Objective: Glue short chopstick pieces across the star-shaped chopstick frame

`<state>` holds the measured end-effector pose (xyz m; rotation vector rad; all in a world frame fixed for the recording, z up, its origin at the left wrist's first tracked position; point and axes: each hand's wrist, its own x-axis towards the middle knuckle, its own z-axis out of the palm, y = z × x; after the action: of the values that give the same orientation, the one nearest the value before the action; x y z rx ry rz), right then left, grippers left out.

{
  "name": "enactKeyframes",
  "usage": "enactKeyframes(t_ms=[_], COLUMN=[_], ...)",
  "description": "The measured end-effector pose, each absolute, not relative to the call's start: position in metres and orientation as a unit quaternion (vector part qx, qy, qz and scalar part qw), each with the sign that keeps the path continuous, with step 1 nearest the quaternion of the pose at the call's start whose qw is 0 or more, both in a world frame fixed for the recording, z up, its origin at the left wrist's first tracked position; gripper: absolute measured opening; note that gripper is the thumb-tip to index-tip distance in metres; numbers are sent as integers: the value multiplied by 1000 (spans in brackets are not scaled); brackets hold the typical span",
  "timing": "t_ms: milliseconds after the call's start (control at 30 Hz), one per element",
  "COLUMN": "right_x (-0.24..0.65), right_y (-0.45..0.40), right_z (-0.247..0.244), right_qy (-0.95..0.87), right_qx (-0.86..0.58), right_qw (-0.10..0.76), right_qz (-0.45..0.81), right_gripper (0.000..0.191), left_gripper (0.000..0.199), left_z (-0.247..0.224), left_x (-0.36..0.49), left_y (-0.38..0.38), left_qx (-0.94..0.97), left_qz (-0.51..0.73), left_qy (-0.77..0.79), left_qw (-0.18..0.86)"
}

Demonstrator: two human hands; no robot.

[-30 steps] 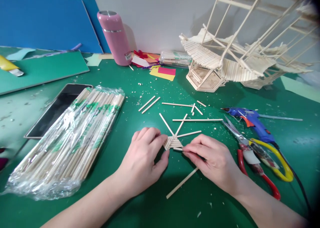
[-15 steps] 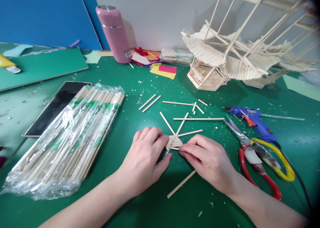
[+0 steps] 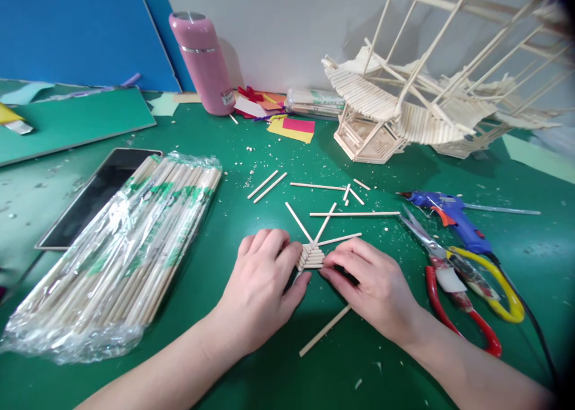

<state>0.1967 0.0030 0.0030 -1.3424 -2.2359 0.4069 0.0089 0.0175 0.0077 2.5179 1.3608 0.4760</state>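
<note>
A small star-shaped frame of wooden sticks (image 3: 315, 255) lies on the green table, with short sticks laid side by side across its lower part and bare spokes fanning out behind. My left hand (image 3: 265, 278) grips its left edge between thumb and fingers. At the right end of the lowest short stick, my right hand (image 3: 375, 281) has its thumb and fingertips closed around the edge; the exact contact is partly hidden. Below my right hand, a loose stick (image 3: 324, 332) runs out at a slant. Another long stick (image 3: 354, 214) lies just behind the frame.
Bagged sticks (image 3: 121, 254) rest partly over a phone (image 3: 85, 203) on the left. Right of my hands are scissors (image 3: 442, 260) and a blue glue gun (image 3: 458, 218). Behind stand a pink bottle (image 3: 204, 68) and a stick-built model (image 3: 372, 137). Cut sticks (image 3: 269, 187) and crumbs are scattered midtable.
My right fingertips have shifted slightly at the end of the lowest short stick, which now lies closer against the row. The whole view has moved a little; my left hand keeps its hold.
</note>
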Motion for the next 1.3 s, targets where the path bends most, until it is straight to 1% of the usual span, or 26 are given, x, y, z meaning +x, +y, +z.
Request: enactKeyframes(t_ms=[167, 367, 800, 1300], right_x=[198, 200, 199, 195], right_y=[4, 4, 4, 6], right_z=[3, 4, 4, 4], right_qy=[-805, -792, -787, -772], right_qx=[-508, -517, -528, -543], right_qw=[257, 269, 248, 247], right_qz=[166, 180, 201, 218], right_gripper=[9, 10, 8, 7], left_gripper=[22, 21, 20, 16], left_z=[6, 6, 6, 4], left_x=[11, 11, 14, 16], left_y=[18, 18, 17, 21], left_qx=[864, 867, 863, 864], left_qz=[161, 161, 165, 177], left_qy=[467, 464, 470, 467], left_qw=[99, 86, 83, 66])
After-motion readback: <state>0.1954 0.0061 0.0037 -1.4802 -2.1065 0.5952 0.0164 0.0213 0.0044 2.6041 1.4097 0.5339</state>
